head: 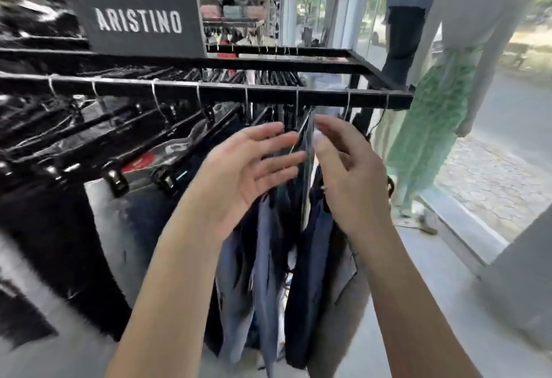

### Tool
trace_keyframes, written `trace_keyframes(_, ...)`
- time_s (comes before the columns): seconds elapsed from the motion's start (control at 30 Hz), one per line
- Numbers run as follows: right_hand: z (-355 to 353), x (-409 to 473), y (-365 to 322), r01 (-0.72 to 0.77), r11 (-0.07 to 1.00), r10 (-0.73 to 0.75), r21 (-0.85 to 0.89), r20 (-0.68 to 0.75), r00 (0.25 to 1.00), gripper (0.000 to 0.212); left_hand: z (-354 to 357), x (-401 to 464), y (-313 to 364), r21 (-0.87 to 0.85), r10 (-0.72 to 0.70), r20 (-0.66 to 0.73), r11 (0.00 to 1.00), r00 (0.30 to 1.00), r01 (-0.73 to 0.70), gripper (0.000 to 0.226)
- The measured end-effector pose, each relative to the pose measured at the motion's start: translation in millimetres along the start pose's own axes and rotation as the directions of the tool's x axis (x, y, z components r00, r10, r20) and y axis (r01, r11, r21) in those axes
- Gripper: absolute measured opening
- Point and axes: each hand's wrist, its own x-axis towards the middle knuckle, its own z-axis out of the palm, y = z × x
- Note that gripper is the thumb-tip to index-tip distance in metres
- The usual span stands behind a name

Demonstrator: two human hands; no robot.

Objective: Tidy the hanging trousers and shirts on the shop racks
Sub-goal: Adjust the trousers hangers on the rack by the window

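My left hand (254,162) and right hand (343,168) flank one dark pair of trousers (307,150) hanging under the black rail (227,95), fingers straight and loose, gripping nothing. I judge they bracket it to square it among its neighbours.

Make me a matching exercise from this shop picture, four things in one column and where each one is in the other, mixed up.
Things:
1. Aristino sign
2. left hand
3. green patterned skirt
4. black clip hangers

Places:
A. on a mannequin by the window
B. on top of the rack
C. hanging on the rail at the left
D. against the hanging jeans, fingers straight

Pairs: 1-B, 2-D, 3-A, 4-C
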Motion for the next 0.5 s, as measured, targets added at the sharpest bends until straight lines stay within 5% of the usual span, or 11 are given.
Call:
trace_keyframes(0.1,40.1,-17.9,-7.3,0.149,0.988,-0.135,-0.048,0.217,0.967,0.034,-46.4,-20.4,27.8,0.262,0.253,-0.302,0.949,0.919,-0.175,0.023)
trace_keyframes(0.17,55.4,-23.0,-5.4,0.205,0.974,-0.17,-0.097,0.286,0.943,0.037,-77.5,-30.1,35.1,0.545,0.454,-0.424,0.819,0.784,-0.179,0.025)
trace_keyframes(0.23,64.2,-21.5,1.1,0.225,0.961,-0.17,-0.163,0.295,0.94,0.039,-114.8,-32.7,34.3,0.813,0.627,-0.409,0.581,0.663,-0.048,0.023)
trace_keyframes(0.3,70.4,-19.6,9.9,0.24,0.94,-0.17,-0.242,0.277,0.946,0.04,-146.9,-31.1,30.8,0.908,0.669,-0.384,0.399,0.637,0.128,0.026)
trace_keyframes(0.4,77.6,-21.3,20.4,0.203,0.908,-0.121,-0.366,0.234,0.965,0.042,-173.6,-26.5,19.8,0.814,0.504,-0.52,0.538,0.69,0.22,0.049)
trace_keyframes(0.5,81.2,-26.9,30.5,0.121,0.868,-0.029,-0.482,0.195,0.98,0.038,-179.1,-24.4,2.7,0.755,0.38,-0.478,0.638,0.792,0.15,0.065)
